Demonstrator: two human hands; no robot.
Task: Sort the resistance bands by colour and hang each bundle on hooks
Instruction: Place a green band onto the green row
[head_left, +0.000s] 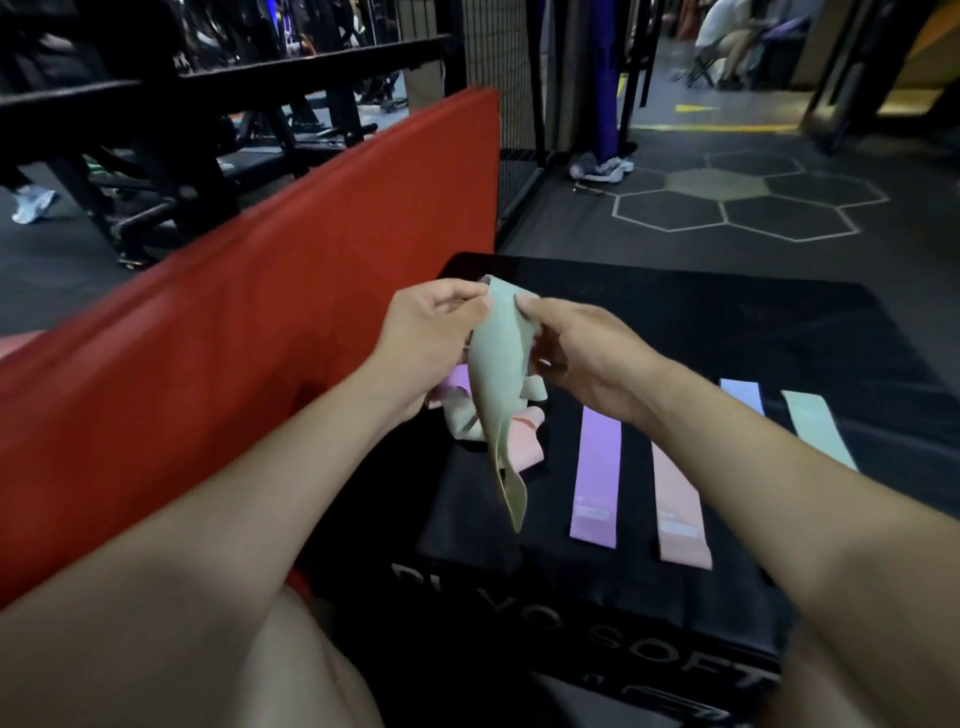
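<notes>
Looking down at a big red mat (249, 332) standing on edge along the left, right up against a black soft plyo box (701, 332) that serves as the worktop here. Four resistance bands lie flat on the box in a row, apart from each other: purple band (597, 475), pink band (678, 512), blue band (744, 396) partly hidden behind the right forearm, and a mint band (818, 428) furthest right. Near the box's left edge there's a loose pile of bands (519, 441), pinkish mostly, all crumpled. Above that pile both hands hold up a pale green band (501, 395), which hangs down twisted. The left hand (431, 338) has its grip pinching the band's top edge between thumb and fingers, and the right hand (587, 348) pinches the same top part from the other side.
</notes>
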